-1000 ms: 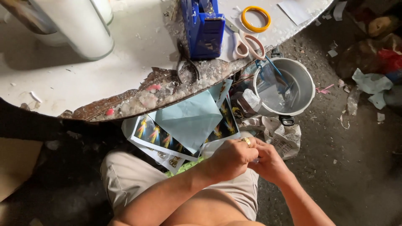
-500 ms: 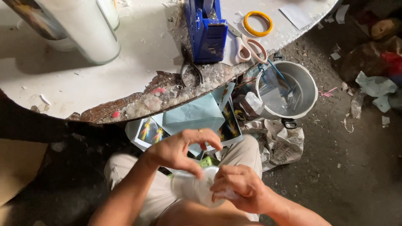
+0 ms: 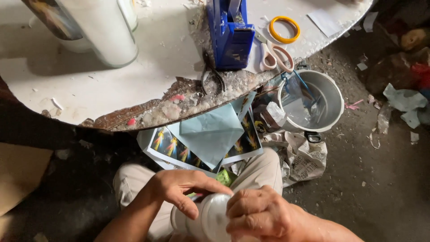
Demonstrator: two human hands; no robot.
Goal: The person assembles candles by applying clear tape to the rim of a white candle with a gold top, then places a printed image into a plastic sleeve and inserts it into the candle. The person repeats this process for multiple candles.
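A white cylindrical candle jar [image 3: 210, 222] lies across my lap, low in the view. My right hand [image 3: 262, 215] wraps around its right side and grips it. My left hand [image 3: 181, 188] rests on its upper left end, fingers curled over the rim and thumb pressing down. Just beyond my hands, a pale blue sheet [image 3: 210, 134] lies on several printed picture sheets [image 3: 174, 150] spread over my knees, under the table edge.
A round white table [image 3: 134, 89] with a chipped edge holds a tall white candle jar [image 3: 105, 31], a blue dispenser [image 3: 230, 33], pliers [image 3: 211, 76], scissors [image 3: 275, 54] and an orange ring [image 3: 284, 29]. On the dirty floor stand a grey bucket [image 3: 333, 96] and crumpled newspaper [image 3: 304, 157].
The hands have dropped lower and closer to me with the white jar. My left hand moved from above the jar onto its end; my right hand shifted around its side.
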